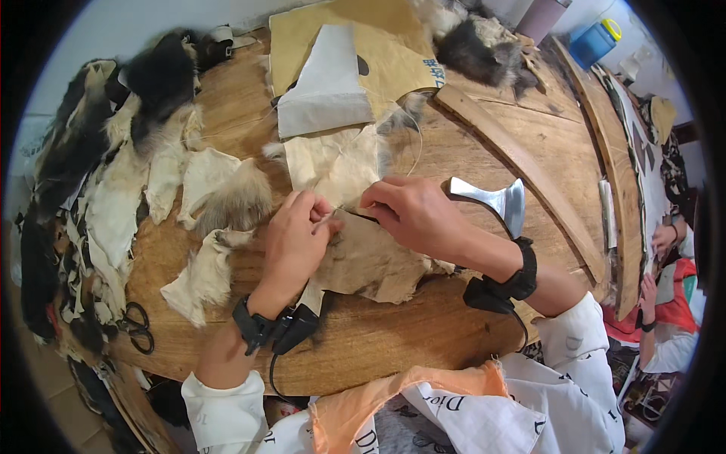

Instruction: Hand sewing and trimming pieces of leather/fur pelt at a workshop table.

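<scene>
Tan hide piece (pixel 370 261), flat on table

left hand (pixel 293 240) pinching, right hand (pixel 412 216) pinching

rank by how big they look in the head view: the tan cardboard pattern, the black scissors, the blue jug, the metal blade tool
1. tan cardboard pattern
2. metal blade tool
3. blue jug and black scissors: look alike in size; the jug sits farther off near the rim, so unsure.

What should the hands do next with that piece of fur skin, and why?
Probably draw the thread through. Both hands, left hand and right hand, pinch the pale pelt where two pieces meet, and a thin thread loops loosely above.
</scene>
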The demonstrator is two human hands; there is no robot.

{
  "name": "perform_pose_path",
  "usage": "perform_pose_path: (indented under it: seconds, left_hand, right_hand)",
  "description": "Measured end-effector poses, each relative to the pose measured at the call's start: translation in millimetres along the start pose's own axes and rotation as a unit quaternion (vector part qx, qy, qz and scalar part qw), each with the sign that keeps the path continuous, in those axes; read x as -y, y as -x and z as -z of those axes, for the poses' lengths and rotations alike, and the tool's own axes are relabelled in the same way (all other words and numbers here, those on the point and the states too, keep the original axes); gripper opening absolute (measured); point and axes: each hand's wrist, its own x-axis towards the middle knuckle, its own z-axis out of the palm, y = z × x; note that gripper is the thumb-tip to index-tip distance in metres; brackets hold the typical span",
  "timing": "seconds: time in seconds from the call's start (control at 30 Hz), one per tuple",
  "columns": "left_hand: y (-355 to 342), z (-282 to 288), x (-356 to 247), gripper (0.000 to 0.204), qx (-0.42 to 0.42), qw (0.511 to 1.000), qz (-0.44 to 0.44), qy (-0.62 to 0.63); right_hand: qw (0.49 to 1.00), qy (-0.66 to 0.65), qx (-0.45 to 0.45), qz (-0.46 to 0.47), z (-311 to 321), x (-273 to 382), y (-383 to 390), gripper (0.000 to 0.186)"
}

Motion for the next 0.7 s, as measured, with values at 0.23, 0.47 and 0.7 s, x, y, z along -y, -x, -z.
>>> perform_pose_path:
  seconds: [0.23, 0.47, 0.7]
  left_hand:
    - [0.1, -4.0, -1.1, 0.027, -0.007, 1.000, -0.023, -0.008]
    - [-1.4, -2.3, 0.7, 0.026, -0.001, 1.000, -0.023, -0.015]
    - [-10.6, 3.3, -15.1, 0.022, 0.025, 0.987, -0.148, 0.054]
  right_hand:
    - [0.997, 0.059, 0.049, 0.029, -0.6, -6.0, -3.7, 0.008]
    - [0.977, 0.156, 0.144, -0.025, 68.6, -16.3, 13.1, 0.015]
    - [0.999, 0.031, -0.015, 0.023, 29.3, 0.9, 16.6, 0.016]
